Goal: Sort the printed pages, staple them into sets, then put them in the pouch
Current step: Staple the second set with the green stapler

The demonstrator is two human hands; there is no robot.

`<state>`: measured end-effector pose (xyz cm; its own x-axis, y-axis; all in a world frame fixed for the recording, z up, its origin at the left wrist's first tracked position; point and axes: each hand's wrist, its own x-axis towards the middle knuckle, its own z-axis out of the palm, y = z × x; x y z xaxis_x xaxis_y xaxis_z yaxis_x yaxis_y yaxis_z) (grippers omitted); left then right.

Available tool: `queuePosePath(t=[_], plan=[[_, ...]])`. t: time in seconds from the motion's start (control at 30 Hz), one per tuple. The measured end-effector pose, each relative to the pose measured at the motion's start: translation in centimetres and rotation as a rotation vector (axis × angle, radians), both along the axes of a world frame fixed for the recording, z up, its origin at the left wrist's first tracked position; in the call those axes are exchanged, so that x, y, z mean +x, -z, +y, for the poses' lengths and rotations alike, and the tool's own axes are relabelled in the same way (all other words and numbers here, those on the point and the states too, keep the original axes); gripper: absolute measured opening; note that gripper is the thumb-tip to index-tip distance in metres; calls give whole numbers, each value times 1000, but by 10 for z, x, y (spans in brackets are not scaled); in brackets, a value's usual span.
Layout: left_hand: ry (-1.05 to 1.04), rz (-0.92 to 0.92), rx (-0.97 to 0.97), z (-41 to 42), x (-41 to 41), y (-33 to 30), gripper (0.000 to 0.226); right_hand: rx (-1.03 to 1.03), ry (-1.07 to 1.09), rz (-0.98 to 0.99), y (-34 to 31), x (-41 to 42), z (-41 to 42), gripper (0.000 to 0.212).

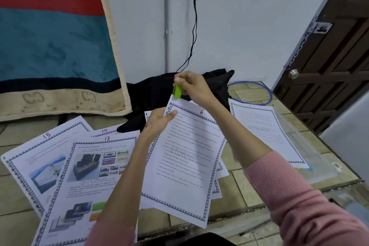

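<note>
1. Left hand [159,119] pinches the upper left edge of the page marked 6 [185,158], thumb on the printed face, fingers behind. The sheet is lifted off the floor and tilted toward the camera.
2. Right hand [192,88] is closed around a green stapler [177,89], set at the top left corner of that same sheet. Whether the stapler's mouth has the paper in it cannot be told; the fingers cover most of it.
3. More sheets lie under and behind the held page; how many are in the grip is not clear.
4. Both forearms come in from the bottom edge, with pink ribbed sleeves [299,195] pushed up short of the wrists.
5. On the tiled floor [247,191], left side: page 13 [93,181] on top, page 14 [105,132] peeking out behind it, page 15 [38,168] furthest left. All three overlap.
6. Right side: page 1 [263,132] lies flat, apart from the held set. A clear plastic pouch [311,158] lies at its right edge, partly beneath it.
7. Black cloth [151,94] is heaped against the wall behind the hands. A blue cable loop [267,94] sits near the door [339,46].
8. A teal and red blanket [56,36] leans at the upper left; a black cord [194,26] hangs down the wall.
</note>
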<state>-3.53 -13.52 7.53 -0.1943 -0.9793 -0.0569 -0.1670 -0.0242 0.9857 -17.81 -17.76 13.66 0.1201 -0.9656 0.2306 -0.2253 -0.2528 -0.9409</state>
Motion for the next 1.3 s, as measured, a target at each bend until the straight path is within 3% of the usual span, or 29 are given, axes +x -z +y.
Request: queuePosePath(t=[0.13, 0.4, 0.57, 0.77, 0.83, 0.97, 1.03, 1.1, 1.23, 1.3], plan=[[-4, -1, -5, -1, 2, 1, 18, 0, -8, 128, 4, 0, -4, 18], [5, -2, -13, -1, 1, 5, 14, 9, -24, 191, 7, -1, 1, 12], [11, 13, 5, -1, -1, 8, 14, 139, -86, 81, 11, -2, 3, 23], [11, -20, 10, 1, -2, 12, 16, 128, -154, 323, 12, -1, 3, 28], [3, -21, 21, 1, -3, 12, 17, 168, -49, 176, 10, 4, 1, 29], [-8, 5, 58, -1, -4, 11, 18, 298, 235, -514, -7, 8, -4, 48], [-4, 7, 62, 0, -3, 10, 18, 308, 240, -601, -13, 8, -5, 51], [-3, 15, 62, 0, -4, 10, 17, 264, 207, -500, -17, 11, -3, 42], [-1, 22, 63, 1, -4, 8, 16, 182, 69, -116, -18, 15, 0, 33], [0, 17, 64, 2, -4, 8, 16, 236, 78, -146, -18, 17, 2, 27]])
